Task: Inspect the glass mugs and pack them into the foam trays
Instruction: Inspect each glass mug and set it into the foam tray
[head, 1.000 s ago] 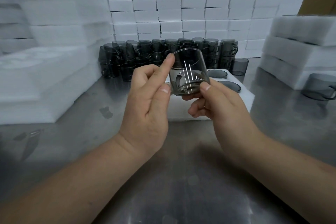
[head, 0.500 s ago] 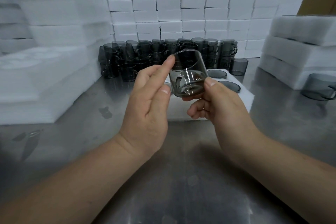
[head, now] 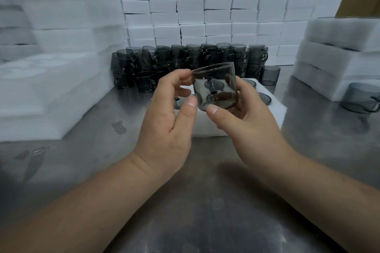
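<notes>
Head view: the glass mug (head: 214, 86) hangs mid-scene over the steel table (head: 205, 201), rim up and slightly tipped, handle on its far side. The left hand (head: 166, 121) pinches its rim and lower wall. The right hand (head: 246, 121) cups its base and right wall. The foam tray (head: 275, 109) lies just beyond and below, nearer the right hand.

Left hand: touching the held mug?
Touching. The head view shows the left hand with its thumb against the base edge of the mug and a fingertip on the rim, no gap.
</notes>
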`<state>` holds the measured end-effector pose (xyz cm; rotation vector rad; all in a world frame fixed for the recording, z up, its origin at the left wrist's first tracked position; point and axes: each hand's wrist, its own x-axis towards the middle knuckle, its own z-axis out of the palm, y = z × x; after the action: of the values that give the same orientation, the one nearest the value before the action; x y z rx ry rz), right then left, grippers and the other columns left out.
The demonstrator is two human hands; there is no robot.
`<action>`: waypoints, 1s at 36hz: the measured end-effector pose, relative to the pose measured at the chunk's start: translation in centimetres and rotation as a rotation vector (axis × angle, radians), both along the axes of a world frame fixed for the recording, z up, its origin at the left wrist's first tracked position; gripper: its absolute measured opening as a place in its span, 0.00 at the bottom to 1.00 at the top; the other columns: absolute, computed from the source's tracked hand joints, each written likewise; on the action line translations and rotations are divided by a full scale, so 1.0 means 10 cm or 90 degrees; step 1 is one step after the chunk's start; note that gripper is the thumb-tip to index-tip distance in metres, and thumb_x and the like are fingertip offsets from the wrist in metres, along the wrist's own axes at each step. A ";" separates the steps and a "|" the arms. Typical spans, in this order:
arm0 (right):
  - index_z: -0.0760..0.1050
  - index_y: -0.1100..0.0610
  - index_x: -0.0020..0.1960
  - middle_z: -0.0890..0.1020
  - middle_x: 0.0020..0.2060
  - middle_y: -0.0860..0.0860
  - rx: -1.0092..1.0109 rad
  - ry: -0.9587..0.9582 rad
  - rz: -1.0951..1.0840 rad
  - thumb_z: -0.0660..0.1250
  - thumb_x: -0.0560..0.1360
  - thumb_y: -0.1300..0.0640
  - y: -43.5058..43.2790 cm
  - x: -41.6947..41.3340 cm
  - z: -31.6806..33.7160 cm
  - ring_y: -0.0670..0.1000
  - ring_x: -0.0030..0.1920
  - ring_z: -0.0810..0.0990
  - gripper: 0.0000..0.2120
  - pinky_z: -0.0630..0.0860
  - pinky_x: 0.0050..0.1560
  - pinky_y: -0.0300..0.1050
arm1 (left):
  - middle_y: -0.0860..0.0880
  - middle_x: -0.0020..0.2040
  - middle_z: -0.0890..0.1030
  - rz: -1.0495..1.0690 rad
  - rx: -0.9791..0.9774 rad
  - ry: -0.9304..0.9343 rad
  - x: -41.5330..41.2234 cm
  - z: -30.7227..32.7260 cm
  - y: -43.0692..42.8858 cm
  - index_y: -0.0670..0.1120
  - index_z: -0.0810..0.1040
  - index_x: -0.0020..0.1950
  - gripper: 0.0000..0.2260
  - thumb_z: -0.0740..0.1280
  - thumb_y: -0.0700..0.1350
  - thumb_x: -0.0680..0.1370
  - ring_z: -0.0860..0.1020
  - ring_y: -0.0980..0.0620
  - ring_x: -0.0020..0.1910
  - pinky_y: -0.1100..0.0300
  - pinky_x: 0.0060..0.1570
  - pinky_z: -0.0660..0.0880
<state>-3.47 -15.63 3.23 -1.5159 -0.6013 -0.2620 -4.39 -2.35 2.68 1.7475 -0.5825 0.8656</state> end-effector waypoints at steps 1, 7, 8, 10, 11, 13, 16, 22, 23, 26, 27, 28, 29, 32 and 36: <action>0.69 0.50 0.64 0.82 0.49 0.43 -0.009 0.001 -0.008 0.68 0.65 0.54 0.00 0.00 -0.01 0.41 0.48 0.80 0.27 0.76 0.50 0.38 | 0.60 0.54 0.73 0.003 0.000 0.002 0.00 0.00 0.00 0.59 0.66 0.58 0.12 0.57 0.50 0.75 0.72 0.61 0.54 0.67 0.54 0.69; 0.68 0.47 0.65 0.81 0.50 0.43 -0.049 -0.004 -0.050 0.72 0.64 0.53 0.00 0.01 0.00 0.41 0.50 0.80 0.30 0.76 0.56 0.47 | 0.54 0.59 0.73 0.053 0.058 0.026 -0.06 0.03 -0.02 0.60 0.63 0.61 0.16 0.59 0.54 0.73 0.73 0.58 0.57 0.61 0.60 0.69; 0.68 0.47 0.64 0.81 0.51 0.43 -0.055 -0.006 -0.045 0.72 0.64 0.53 0.00 0.01 0.00 0.41 0.50 0.80 0.30 0.77 0.55 0.46 | 0.53 0.61 0.73 0.057 0.064 0.032 -0.07 0.04 -0.02 0.61 0.63 0.62 0.18 0.59 0.54 0.72 0.72 0.58 0.58 0.61 0.61 0.68; 0.67 0.48 0.66 0.81 0.53 0.44 -0.061 -0.003 -0.030 0.71 0.65 0.54 0.01 0.00 0.01 0.42 0.52 0.80 0.31 0.77 0.53 0.45 | 0.54 0.64 0.71 0.069 0.068 0.052 -0.08 0.05 -0.03 0.63 0.60 0.63 0.21 0.60 0.56 0.71 0.71 0.60 0.60 0.64 0.62 0.67; 0.66 0.48 0.67 0.80 0.55 0.44 -0.060 -0.002 -0.026 0.71 0.65 0.55 0.02 0.00 0.00 0.41 0.52 0.80 0.32 0.77 0.52 0.45 | 0.57 0.64 0.70 0.079 0.068 0.061 -0.07 0.05 -0.02 0.64 0.59 0.63 0.22 0.61 0.57 0.71 0.70 0.62 0.61 0.67 0.62 0.67; 0.65 0.45 0.66 0.77 0.58 0.43 -0.060 -0.003 -0.024 0.70 0.64 0.54 0.03 -0.01 0.00 0.41 0.53 0.79 0.32 0.78 0.52 0.46 | 0.63 0.62 0.66 0.107 0.068 0.064 -0.05 0.03 -0.02 0.64 0.58 0.64 0.24 0.64 0.55 0.71 0.69 0.68 0.60 0.74 0.59 0.64; 0.64 0.36 0.58 0.75 0.59 0.43 -0.067 -0.004 -0.023 0.71 0.66 0.56 0.04 -0.03 0.00 0.40 0.53 0.79 0.28 0.77 0.55 0.49 | 0.64 0.58 0.66 0.124 0.061 0.053 -0.03 0.02 -0.02 0.61 0.59 0.65 0.24 0.65 0.52 0.71 0.68 0.74 0.55 0.80 0.53 0.62; 0.64 0.41 0.62 0.76 0.58 0.42 -0.060 0.004 -0.031 0.72 0.64 0.53 0.03 -0.03 -0.01 0.40 0.55 0.78 0.30 0.77 0.55 0.49 | 0.60 0.55 0.73 0.099 0.028 0.067 -0.04 0.03 -0.02 0.64 0.63 0.57 0.18 0.63 0.58 0.68 0.73 0.64 0.55 0.69 0.57 0.69; 0.65 0.43 0.63 0.76 0.57 0.43 -0.061 0.003 -0.039 0.72 0.63 0.50 0.03 -0.02 0.00 0.41 0.55 0.78 0.31 0.77 0.55 0.48 | 0.60 0.53 0.73 0.100 0.024 0.069 -0.04 0.02 -0.02 0.63 0.64 0.56 0.18 0.63 0.58 0.68 0.73 0.62 0.54 0.64 0.57 0.71; 0.66 0.47 0.64 0.77 0.57 0.44 -0.052 0.002 -0.047 0.71 0.63 0.52 0.04 -0.01 0.00 0.41 0.54 0.79 0.31 0.77 0.54 0.47 | 0.59 0.51 0.74 0.101 0.018 0.083 -0.04 0.01 -0.04 0.60 0.65 0.53 0.17 0.63 0.59 0.67 0.75 0.58 0.52 0.56 0.57 0.73; 0.66 0.48 0.63 0.77 0.57 0.44 -0.052 0.002 -0.045 0.71 0.63 0.53 0.04 -0.01 0.00 0.41 0.54 0.79 0.30 0.77 0.53 0.46 | 0.59 0.50 0.74 0.101 0.018 0.086 -0.04 0.01 -0.04 0.60 0.65 0.53 0.17 0.63 0.59 0.66 0.75 0.57 0.52 0.56 0.56 0.73; 0.66 0.49 0.63 0.77 0.57 0.44 -0.053 -0.001 -0.044 0.71 0.64 0.54 0.04 0.00 0.00 0.41 0.54 0.79 0.29 0.77 0.53 0.45 | 0.60 0.50 0.74 0.101 0.020 0.088 -0.03 0.00 -0.04 0.60 0.65 0.53 0.17 0.63 0.59 0.66 0.75 0.58 0.51 0.57 0.56 0.73; 0.66 0.49 0.63 0.78 0.56 0.43 -0.059 -0.005 -0.046 0.72 0.64 0.55 0.04 0.00 -0.01 0.40 0.54 0.79 0.29 0.77 0.53 0.44 | 0.60 0.50 0.74 0.099 0.025 0.087 -0.03 0.01 -0.04 0.60 0.65 0.53 0.16 0.62 0.59 0.67 0.75 0.59 0.51 0.59 0.55 0.73; 0.65 0.47 0.63 0.77 0.57 0.43 -0.106 -0.022 -0.079 0.74 0.66 0.57 0.02 0.01 -0.02 0.40 0.55 0.78 0.30 0.75 0.58 0.45 | 0.58 0.50 0.75 0.071 0.023 0.085 -0.04 0.03 -0.02 0.60 0.67 0.53 0.14 0.59 0.59 0.69 0.75 0.59 0.52 0.60 0.56 0.71; 0.65 0.45 0.63 0.76 0.58 0.47 -0.185 -0.066 -0.113 0.73 0.66 0.59 0.01 0.01 -0.02 0.44 0.57 0.76 0.29 0.73 0.60 0.46 | 0.61 0.43 0.80 0.074 -0.022 0.105 -0.03 0.08 0.00 0.60 0.74 0.45 0.05 0.61 0.55 0.71 0.77 0.61 0.46 0.66 0.49 0.72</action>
<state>-3.38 -15.52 3.00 -1.8497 -0.6058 -0.4049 -4.67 -2.31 3.47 1.8154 -0.3586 0.7974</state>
